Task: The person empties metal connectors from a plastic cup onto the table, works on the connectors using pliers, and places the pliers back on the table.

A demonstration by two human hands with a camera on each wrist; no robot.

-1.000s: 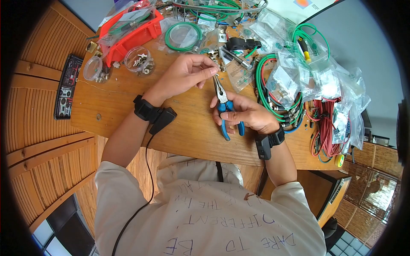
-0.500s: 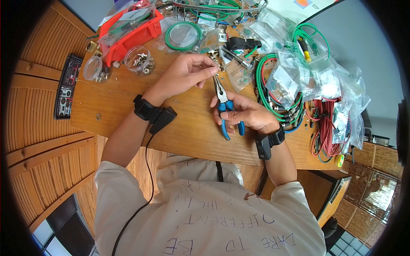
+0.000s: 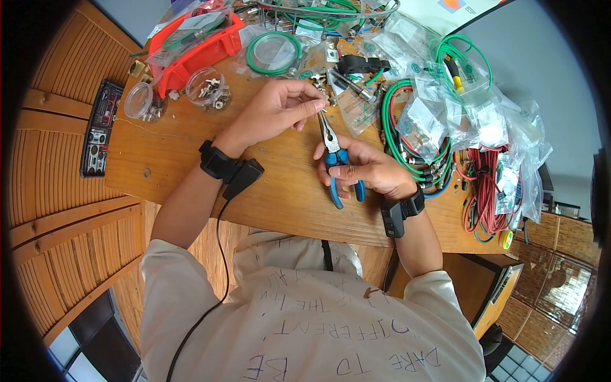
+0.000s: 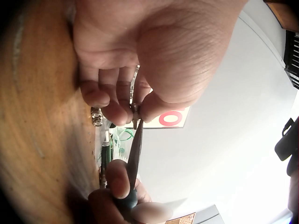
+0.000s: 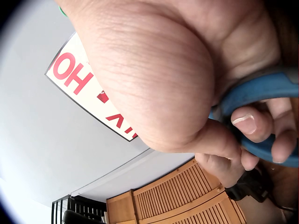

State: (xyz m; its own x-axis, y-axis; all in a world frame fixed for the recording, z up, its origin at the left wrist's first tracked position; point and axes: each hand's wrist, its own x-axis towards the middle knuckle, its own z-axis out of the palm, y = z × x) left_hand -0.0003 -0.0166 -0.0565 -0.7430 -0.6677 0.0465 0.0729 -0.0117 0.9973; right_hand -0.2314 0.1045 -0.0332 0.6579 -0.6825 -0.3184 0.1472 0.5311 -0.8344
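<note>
Head view: left hand (image 3: 275, 109) pinches a small metal connector (image 3: 320, 102) between thumb and fingertips, over the far-middle of the wooden table (image 3: 178, 159). Right hand (image 3: 372, 170) is wrapped round the blue handles of long-nose pliers (image 3: 332, 153); their tip reaches up to the connector. Far left: red bin (image 3: 203, 48), clear tub of metal fittings (image 3: 207, 88), a lidded tub (image 3: 139, 102). Right: green cable coils (image 3: 401, 127), bagged parts (image 3: 484, 127), red wires (image 3: 484, 197).

Left wrist view: thumb and two fingers (image 4: 114, 109) are closed tight on the connector (image 4: 135, 109); the plier nose (image 4: 135, 144) meets it from below, touching.

Right wrist view: fingers (image 5: 245, 123) are curled over a blue handle (image 5: 261, 91), squeezed in. Jaws and connector are hidden behind the palm.

Handling, as a judgement: the connector looks light, rigid, smooth metal, so it is likely to slip or twist out of a fingertip pinch. It is best taken on its body, clear of the end the pliers work. Pliers are stiff and handle-heavy; hold them mid-handle for control.
</note>
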